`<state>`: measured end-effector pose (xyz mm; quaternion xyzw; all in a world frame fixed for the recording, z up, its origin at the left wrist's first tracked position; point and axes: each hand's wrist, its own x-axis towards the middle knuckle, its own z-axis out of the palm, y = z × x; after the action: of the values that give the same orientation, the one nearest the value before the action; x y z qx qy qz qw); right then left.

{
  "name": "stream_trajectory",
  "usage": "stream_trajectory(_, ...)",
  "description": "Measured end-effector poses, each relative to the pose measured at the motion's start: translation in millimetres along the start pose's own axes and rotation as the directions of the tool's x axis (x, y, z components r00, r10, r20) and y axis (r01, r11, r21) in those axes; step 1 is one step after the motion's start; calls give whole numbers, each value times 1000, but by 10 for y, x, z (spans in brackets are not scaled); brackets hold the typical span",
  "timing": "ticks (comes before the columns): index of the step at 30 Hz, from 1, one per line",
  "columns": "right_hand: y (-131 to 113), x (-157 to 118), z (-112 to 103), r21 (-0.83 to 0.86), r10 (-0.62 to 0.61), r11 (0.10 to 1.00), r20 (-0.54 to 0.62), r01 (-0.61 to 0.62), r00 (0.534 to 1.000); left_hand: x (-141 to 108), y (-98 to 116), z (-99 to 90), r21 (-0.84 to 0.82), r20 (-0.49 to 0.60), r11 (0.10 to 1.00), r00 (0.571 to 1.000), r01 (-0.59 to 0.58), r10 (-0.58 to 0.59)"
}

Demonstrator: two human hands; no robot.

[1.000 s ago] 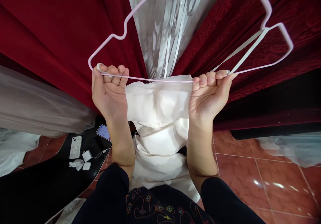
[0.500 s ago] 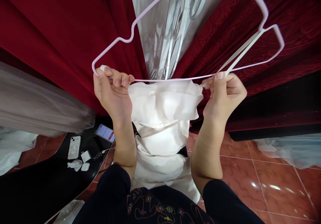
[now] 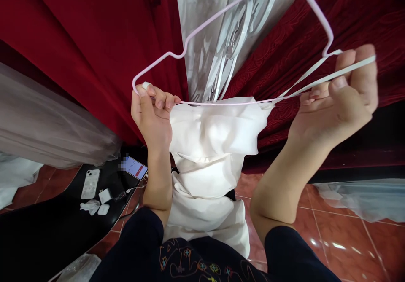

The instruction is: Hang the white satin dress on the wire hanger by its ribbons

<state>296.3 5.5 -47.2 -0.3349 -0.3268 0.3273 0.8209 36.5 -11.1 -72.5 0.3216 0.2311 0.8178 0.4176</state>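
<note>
My left hand is closed around the left end of a pale pink clothes hanger, and a bit of white material shows at its fingertips. From the hanger's lower bar hangs a white garment, its folds dropping down in front of me. My right hand grips a thin white strap of the garment, stretching it out to the right with the loop over the fingertips. The strap's other side runs up to the hanger's right shoulder. The hanger's right corner is hidden behind my right fingers.
Red curtains hang on both sides of a white metal scrollwork piece. At lower left, a black table bears a white phone, a lit phone and a white charger. Pale tulle lies at right.
My right hand has moved right and up, pulling the strap out to the hanger's right end. My left hand and the hanger have shifted slightly right in view.
</note>
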Motion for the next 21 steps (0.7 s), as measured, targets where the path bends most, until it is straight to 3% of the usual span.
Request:
stream_trajectory(5,26,-123,88,-26,-33,999,-45,32,998,6,20,-12,45,10,999,1000,-26,26)
stream_trajectory(9,-22,-62,151,-62,-75,996,-64,71,995,34,24,-18,70,-7,998,1000,-10,11)
stream_trajectory(16,208,19,-193,-82,-101,993,-288,80,952,32,-15,4,87,-37,996,999,-9,12)
stream_trajectory(21,316,-91,-303,-39,-35,999,-340,24,940,61,-8,-25,86,-7,996,1000,-22,23)
